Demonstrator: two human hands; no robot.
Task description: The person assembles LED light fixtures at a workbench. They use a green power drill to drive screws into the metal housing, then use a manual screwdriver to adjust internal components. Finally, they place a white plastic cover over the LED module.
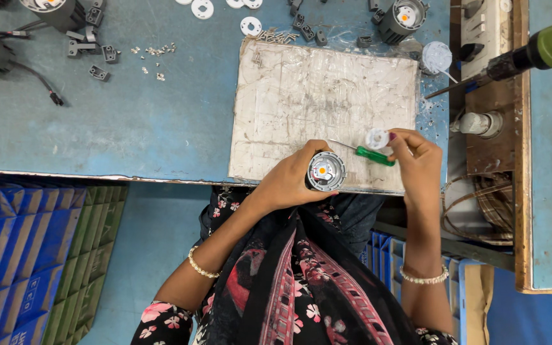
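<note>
Lamp housing (326, 171) sitting clenched in my left hand (289, 182); right hand (416, 160) pinching white disc (377, 138), green screwdriver (372, 155) just beneath; am keeping housing upright, steady.

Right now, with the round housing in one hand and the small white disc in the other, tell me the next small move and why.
Probably bring the white disc, pinched in the right hand, down onto the open top of the grey round housing that the left hand holds upright. The orange centre lies uncovered, and the disc is close beside it. The green screwdriver lies within reach.
</note>
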